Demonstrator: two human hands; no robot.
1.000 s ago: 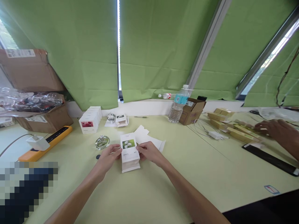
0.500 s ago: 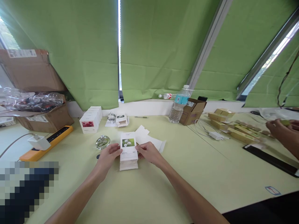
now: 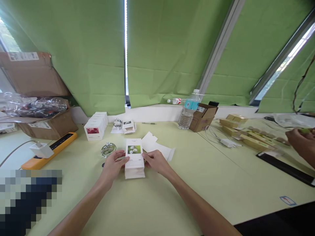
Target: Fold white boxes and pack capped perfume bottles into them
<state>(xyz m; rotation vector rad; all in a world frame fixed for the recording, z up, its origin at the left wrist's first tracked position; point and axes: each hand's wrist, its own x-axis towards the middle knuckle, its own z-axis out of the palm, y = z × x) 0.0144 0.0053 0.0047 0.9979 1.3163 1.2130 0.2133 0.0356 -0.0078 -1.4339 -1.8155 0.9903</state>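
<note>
Between my two hands is a white cardboard box (image 3: 134,160) with a picture of white flowers on its front; its near end flaps stand out toward me. My left hand (image 3: 113,165) grips the box's left side, thumb on the front edge. On the right side, my right hand (image 3: 157,161) pinches the edge with thumb and fingers. White paper pieces (image 3: 159,147) lie just beyond my right hand. A clear glass bottle (image 3: 108,149) rests left of the box, and a small dark cap (image 3: 103,165) is partly hidden by my left hand.
White boxes (image 3: 94,129) stand in a row at the back left, near an orange power strip (image 3: 49,151) and an open carton (image 3: 49,124). Another glass bottle (image 3: 117,123) and small box (image 3: 128,127) are behind. Right are a water bottle (image 3: 188,113), yellow boxes (image 3: 256,142) and another person's hand (image 3: 301,144).
The white box has shifted slightly left in my hands, and its front tilts a little differently. At the right, the other person's hand has moved slightly right.
</note>
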